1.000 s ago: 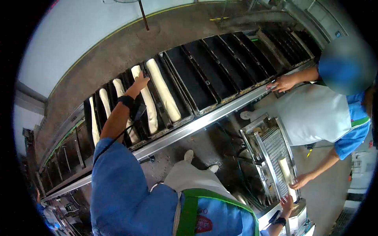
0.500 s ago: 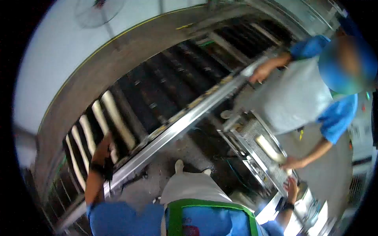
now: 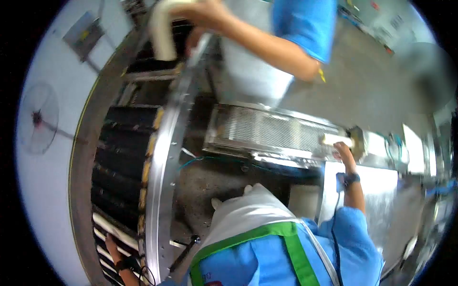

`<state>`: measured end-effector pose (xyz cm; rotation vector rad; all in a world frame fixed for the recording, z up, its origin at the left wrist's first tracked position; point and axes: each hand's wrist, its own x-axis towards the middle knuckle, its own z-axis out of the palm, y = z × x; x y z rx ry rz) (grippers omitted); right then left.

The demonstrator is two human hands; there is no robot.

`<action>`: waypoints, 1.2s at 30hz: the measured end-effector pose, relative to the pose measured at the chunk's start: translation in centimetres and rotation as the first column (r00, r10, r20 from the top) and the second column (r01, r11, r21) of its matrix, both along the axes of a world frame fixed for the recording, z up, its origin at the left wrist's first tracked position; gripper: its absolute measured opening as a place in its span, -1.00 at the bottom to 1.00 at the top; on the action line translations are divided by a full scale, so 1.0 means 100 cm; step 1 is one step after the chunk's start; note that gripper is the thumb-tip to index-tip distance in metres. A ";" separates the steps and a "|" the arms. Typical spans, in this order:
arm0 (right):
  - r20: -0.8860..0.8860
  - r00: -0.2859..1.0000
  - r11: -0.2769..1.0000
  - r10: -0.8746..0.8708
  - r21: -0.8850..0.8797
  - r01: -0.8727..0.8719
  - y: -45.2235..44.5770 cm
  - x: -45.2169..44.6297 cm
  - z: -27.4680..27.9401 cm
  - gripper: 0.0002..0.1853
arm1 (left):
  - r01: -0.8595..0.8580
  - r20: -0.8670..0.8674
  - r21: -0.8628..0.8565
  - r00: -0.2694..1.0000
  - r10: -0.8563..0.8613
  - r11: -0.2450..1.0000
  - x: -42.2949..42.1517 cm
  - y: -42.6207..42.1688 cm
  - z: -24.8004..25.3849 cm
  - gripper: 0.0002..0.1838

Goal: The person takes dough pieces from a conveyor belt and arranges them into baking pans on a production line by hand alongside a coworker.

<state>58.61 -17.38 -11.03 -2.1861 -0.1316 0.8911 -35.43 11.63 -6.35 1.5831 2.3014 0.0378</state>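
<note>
On the mesh conveyor (image 3: pixel 267 126), a short pale dough-like strip (image 3: pixel 329 139) lies beside the machine outlet. My right hand (image 3: pixel 343 153) is at its near side, fingers bent against it; blur hides the exact grip. Far to the lower left, my left hand (image 3: pixel 111 245) rests with outstretched fingers over long pale dough-like strips (image 3: pixel 114 231) lying in black troughs. A co-worker's hand (image 3: pixel 207 14) holds another pale strip (image 3: pixel 164 35), bent and hanging over the rack at the top.
A metal rail (image 3: pixel 164 157) runs along the rack of black troughs (image 3: pixel 119 157). The boxy machine end (image 3: pixel 360 143) stands right of the conveyor, with a shiny metal surface (image 3: pixel 372 186) below. A wall fan (image 3: pixel 38 118) is at left.
My view has turned right. The co-worker has lifted the long strip off the conveyor and carried it to the rack. My right hand is still near the machine outlet, my left over the strips.
</note>
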 end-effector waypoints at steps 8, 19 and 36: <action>0.020 0.997 0.996 -0.076 -0.039 0.077 -0.068 0.044 -0.065 -0.64 | 0.179 0.460 0.046 0.869 -0.180 0.983 0.185 0.138 -0.010 -0.41; 0.653 0.314 0.723 0.689 -0.650 -0.235 -0.074 0.087 -0.081 -0.39 | 0.203 0.618 0.119 0.751 -0.232 0.972 0.411 0.079 0.058 -0.47; 0.276 0.599 0.656 0.752 -0.404 -0.637 0.053 0.041 -0.001 -0.71 | -0.177 0.941 -0.103 0.302 0.154 0.979 0.396 0.116 -0.030 -0.55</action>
